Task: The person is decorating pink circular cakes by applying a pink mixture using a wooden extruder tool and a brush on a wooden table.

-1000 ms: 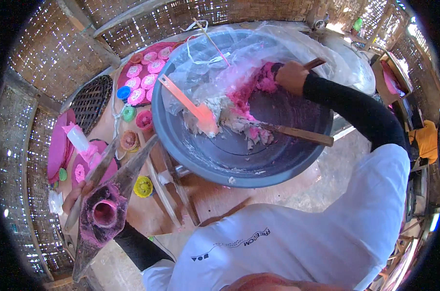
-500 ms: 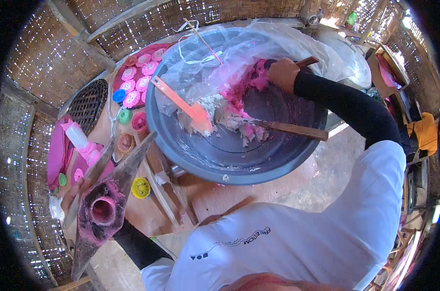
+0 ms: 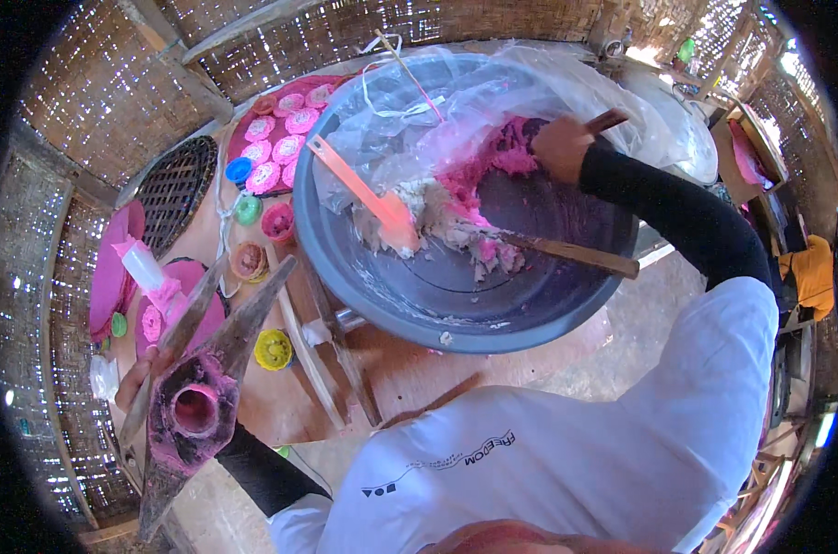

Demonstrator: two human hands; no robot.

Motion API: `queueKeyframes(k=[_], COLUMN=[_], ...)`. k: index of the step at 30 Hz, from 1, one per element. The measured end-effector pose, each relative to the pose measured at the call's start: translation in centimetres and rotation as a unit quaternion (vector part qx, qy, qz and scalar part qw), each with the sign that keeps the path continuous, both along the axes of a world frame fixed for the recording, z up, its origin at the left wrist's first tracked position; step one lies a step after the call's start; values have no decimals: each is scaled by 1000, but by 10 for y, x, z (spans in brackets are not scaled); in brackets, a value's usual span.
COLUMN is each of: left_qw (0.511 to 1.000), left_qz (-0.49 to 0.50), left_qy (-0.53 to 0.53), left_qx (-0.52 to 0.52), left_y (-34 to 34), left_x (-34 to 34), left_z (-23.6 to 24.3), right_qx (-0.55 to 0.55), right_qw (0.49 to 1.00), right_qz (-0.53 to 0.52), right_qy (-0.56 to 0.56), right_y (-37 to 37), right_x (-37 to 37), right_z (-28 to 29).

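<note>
My right hand (image 3: 562,148) is closed round a wooden-handled tool (image 3: 607,120) at the right of a big grey basin (image 3: 419,334). The tool's working end is hidden beside a mass of pink dough (image 3: 474,175). Whitish dough (image 3: 426,210) lies against the pink, with an orange spatula (image 3: 356,186) and a wooden-handled scraper (image 3: 580,256) resting in it. At the lower left, my left hand (image 3: 134,383) is wrapped round a two-armed wooden press (image 3: 180,452). Pink residue smears the press around its round opening; most of the fingers are behind the wood.
Crumpled clear plastic (image 3: 566,88) covers the basin's far side. Pink lacy rounds (image 3: 288,148) lie on a tray at the back left, near a dark woven basket (image 3: 171,194). A yellow mould (image 3: 273,350) and wooden bars (image 3: 308,351) lie between press and basin.
The view has shifted slightly, so the basin and table sit further right in the picture. My right hand has edged right with the tool; my left hand still holds the press.
</note>
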State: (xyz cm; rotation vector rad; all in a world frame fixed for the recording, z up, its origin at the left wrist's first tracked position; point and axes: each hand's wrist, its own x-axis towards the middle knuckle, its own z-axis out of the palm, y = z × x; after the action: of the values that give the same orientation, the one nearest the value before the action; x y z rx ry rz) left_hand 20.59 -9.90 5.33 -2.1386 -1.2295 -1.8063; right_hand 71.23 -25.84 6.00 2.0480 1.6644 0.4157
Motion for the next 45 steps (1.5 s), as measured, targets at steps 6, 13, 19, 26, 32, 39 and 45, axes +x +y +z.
queueKeyframes(k=[6, 13, 19, 26, 32, 39, 45], left_qw=[998, 996, 896, 904, 960, 877, 995], left_qz=[-36, -69, -371, -326, -215, -428, -62], left_qy=[0, -20, -213, -253, -173, -175, 14], left_qx=[53, 62, -115, -110, -47, -126, 70], left_y=[23, 1, -14, -16, 2, -20, -2], left_x=[-37, 7, 15, 22, 4, 26, 20], left_z=[-29, -4, 21, 19, 4, 30, 6], right_qx=[64, 78, 36, -13, 28, 27, 41], right_qw=[998, 996, 999, 1000, 999, 999, 999], right_qz=[-14, -34, 0, -24, -31, -15, -1], right_qy=[-17, -21, -5, 0, -24, -19, 18], right_y=[3, 1, -4, 2, 3, 2, 12], right_x=[6, 8, 0, 2, 4, 5, 16], right_z=[-2, 10, 9, -1, 4, 4, -13])
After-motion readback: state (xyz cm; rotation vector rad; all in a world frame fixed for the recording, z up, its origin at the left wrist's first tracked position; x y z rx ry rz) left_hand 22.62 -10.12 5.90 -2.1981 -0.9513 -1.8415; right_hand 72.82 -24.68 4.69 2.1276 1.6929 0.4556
